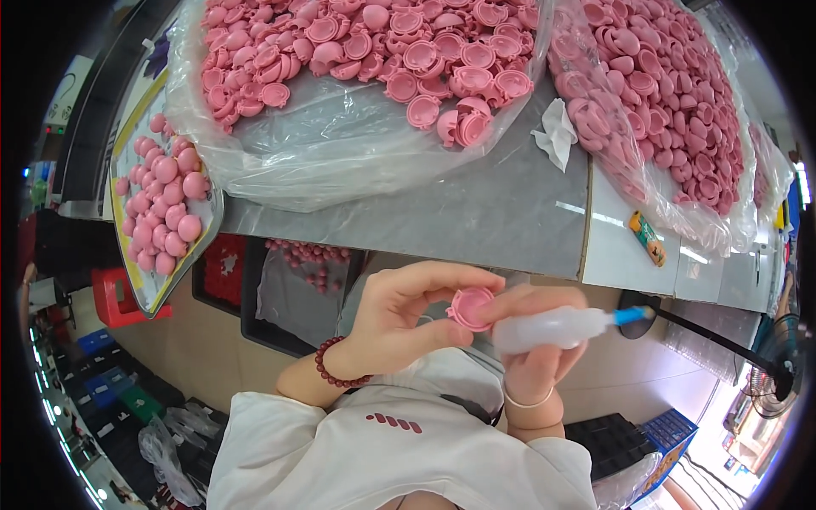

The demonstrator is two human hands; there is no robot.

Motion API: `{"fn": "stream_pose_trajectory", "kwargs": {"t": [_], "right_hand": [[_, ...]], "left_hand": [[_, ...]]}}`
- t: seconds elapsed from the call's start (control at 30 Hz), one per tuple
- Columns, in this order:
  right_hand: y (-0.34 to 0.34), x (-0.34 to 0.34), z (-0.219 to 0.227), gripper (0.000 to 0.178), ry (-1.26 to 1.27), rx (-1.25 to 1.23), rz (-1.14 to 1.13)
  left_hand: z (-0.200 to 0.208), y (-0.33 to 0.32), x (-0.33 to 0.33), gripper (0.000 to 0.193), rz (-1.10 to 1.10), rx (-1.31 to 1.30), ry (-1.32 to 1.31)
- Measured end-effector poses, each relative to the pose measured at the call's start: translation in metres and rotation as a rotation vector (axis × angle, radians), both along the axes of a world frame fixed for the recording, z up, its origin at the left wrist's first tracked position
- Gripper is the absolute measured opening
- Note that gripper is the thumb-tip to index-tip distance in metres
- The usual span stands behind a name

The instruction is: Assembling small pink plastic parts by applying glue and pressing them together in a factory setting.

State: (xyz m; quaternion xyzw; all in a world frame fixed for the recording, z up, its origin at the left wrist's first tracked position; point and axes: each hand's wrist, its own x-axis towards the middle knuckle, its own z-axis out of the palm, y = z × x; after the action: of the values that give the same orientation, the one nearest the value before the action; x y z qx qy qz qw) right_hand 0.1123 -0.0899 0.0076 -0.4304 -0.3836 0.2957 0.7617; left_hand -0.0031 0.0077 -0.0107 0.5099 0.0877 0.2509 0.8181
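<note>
Between the thumb and fingers of my left hand (395, 314) is a small pink plastic half shell (470, 308), its hollow side facing up. My right hand (544, 357) is closed round a white squeeze bottle (552, 330) with a blue nozzle pointing right. The thumb or a finger of this hand reaches to the shell's rim, so both hands meet at it. Both hands are in front of the table's near edge, close to my body. Part of the shell is hidden behind my fingers.
A clear plastic bag (314, 170) of pink half shells lies on the grey table (544, 204); another shell-filled bag (646, 110) is at right. Pink balls (161, 204) fill a tray at left. White tissue (557, 134) and a yellow-green tube (648, 238) lie nearby. Below sits a black crate (255, 327).
</note>
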Motion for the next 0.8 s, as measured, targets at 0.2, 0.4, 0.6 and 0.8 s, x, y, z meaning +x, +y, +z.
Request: {"fn": "stream_pose_trajectory", "kwargs": {"t": [0.2, 0.4, 0.6, 0.8], "right_hand": [[-0.005, 0.024, 0.017, 0.042, 0.07, -0.043, -0.142], [-0.005, 0.024, 0.012, 0.045, -0.26, 0.073, -0.325], [-0.006, 0.024, 0.021, 0.054, -0.619, 0.11, -0.297], [-0.007, 0.02, 0.024, 0.049, -0.663, 0.031, -0.333]], "left_hand": [[0.013, -0.005, 0.0, 0.043, 0.071, -0.157, -0.02], [0.014, -0.008, -0.004, 0.041, 0.053, -0.27, -0.031], [0.01, -0.007, -0.005, 0.043, 0.086, -0.131, -0.011], [0.011, -0.006, -0.004, 0.043, 0.089, -0.122, 0.016]]}}
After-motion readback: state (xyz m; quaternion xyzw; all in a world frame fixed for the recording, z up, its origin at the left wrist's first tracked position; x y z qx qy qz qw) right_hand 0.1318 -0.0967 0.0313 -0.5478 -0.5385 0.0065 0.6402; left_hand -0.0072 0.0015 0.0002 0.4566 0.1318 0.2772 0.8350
